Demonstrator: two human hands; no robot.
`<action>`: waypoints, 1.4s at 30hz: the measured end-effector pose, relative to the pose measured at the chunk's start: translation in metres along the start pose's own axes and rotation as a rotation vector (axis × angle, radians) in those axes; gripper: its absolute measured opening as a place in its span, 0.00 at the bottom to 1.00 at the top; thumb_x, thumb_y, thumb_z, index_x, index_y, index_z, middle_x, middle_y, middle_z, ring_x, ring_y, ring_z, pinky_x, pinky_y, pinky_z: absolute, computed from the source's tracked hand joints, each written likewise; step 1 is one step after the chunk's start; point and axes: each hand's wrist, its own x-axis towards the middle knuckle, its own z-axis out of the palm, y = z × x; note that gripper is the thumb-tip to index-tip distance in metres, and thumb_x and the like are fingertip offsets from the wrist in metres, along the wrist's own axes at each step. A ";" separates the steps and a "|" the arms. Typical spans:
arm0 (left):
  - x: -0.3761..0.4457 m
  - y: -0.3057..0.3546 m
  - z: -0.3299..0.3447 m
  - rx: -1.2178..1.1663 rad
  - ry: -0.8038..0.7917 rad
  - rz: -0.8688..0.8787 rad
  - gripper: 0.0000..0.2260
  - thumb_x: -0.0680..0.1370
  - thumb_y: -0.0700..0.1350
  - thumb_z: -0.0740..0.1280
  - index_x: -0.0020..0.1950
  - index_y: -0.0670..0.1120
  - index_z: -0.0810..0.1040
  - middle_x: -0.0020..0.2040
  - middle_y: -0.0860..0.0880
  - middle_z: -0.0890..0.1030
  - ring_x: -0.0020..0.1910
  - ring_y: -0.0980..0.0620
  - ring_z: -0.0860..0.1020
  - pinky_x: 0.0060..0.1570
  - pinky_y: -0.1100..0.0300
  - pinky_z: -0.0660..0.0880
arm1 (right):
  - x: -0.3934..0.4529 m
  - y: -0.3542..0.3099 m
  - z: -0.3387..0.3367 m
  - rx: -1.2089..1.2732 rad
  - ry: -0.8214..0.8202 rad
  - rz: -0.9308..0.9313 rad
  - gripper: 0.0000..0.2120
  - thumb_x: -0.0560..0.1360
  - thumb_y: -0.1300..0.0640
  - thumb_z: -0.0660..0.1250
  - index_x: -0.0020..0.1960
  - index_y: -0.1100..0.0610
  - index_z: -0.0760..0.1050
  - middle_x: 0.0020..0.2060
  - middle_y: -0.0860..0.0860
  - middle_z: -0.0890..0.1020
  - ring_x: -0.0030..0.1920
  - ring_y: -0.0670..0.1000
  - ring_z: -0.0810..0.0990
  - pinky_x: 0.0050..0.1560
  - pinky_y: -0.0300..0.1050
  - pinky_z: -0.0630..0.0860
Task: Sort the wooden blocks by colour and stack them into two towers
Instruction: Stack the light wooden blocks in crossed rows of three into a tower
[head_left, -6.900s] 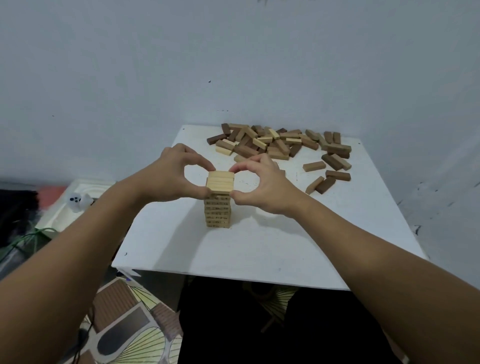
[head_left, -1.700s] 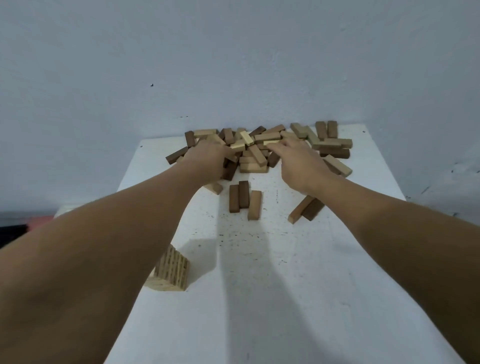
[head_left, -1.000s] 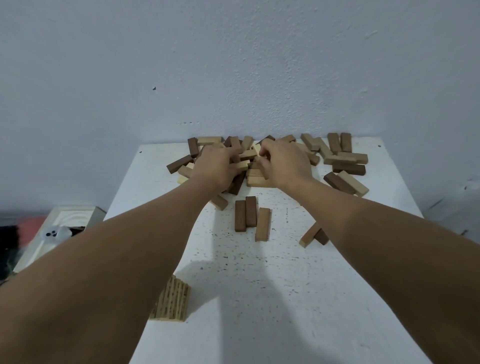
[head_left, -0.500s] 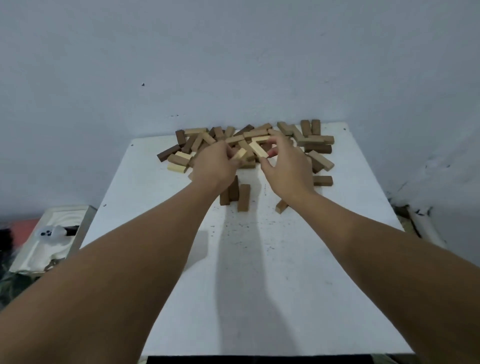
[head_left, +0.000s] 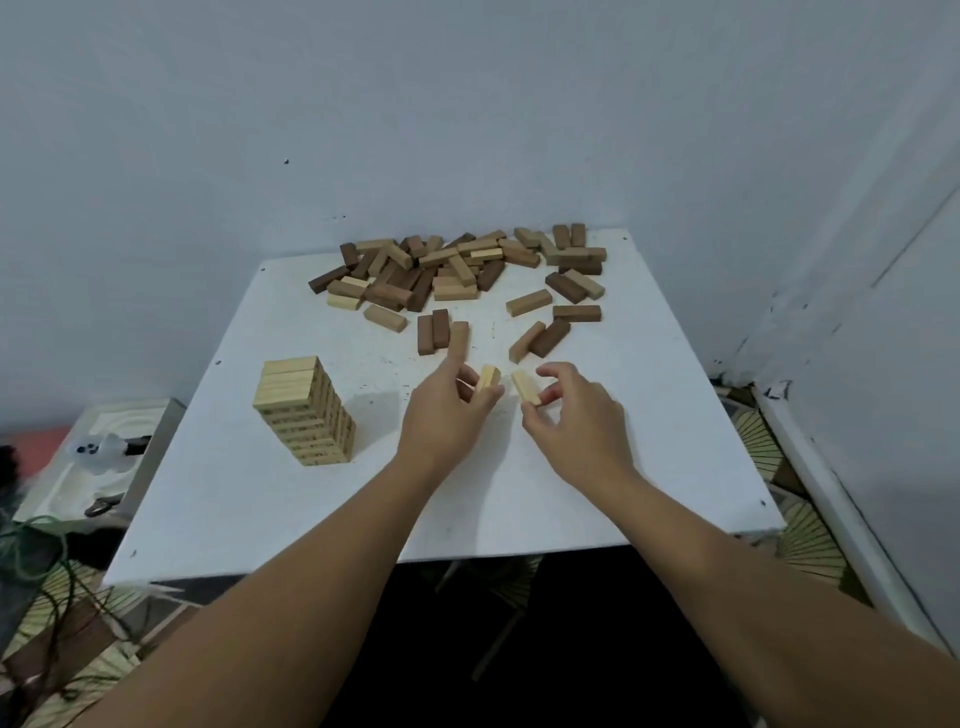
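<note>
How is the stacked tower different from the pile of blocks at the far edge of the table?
The tower is all pale blocks; the pile mixes pale, mid-brown and dark ones. The tower's blocks lie in neat, level layers; the pile's lie loose at many angles. The tower stands near the table's left edge; the pile lies by the wall. Both rest on the white table.

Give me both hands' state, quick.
Left hand: pinching a light block.
Right hand: pinching another light block.

Left hand (head_left: 441, 415) and right hand (head_left: 574, 415) each pinch a pale block beside the light tower (head_left: 304, 410).
</note>
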 end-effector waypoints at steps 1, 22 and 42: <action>-0.006 -0.004 0.001 -0.011 -0.028 0.016 0.14 0.80 0.58 0.70 0.56 0.49 0.75 0.44 0.53 0.81 0.42 0.54 0.78 0.38 0.60 0.71 | -0.004 0.003 0.000 -0.015 -0.036 -0.019 0.19 0.77 0.44 0.70 0.66 0.47 0.73 0.48 0.42 0.81 0.52 0.50 0.79 0.57 0.56 0.75; -0.024 -0.049 0.016 0.133 0.087 0.233 0.10 0.82 0.56 0.65 0.59 0.53 0.78 0.41 0.56 0.76 0.44 0.53 0.74 0.44 0.50 0.74 | -0.011 0.011 0.002 -0.167 -0.192 -0.088 0.19 0.75 0.41 0.66 0.66 0.38 0.75 0.53 0.38 0.72 0.59 0.46 0.71 0.63 0.45 0.63; 0.012 -0.046 -0.036 -0.191 -0.508 -0.054 0.36 0.66 0.46 0.85 0.72 0.55 0.77 0.49 0.51 0.81 0.42 0.59 0.77 0.49 0.64 0.75 | 0.000 0.010 -0.009 -0.187 -0.392 -0.065 0.33 0.74 0.33 0.68 0.77 0.35 0.64 0.61 0.42 0.64 0.70 0.48 0.62 0.72 0.48 0.55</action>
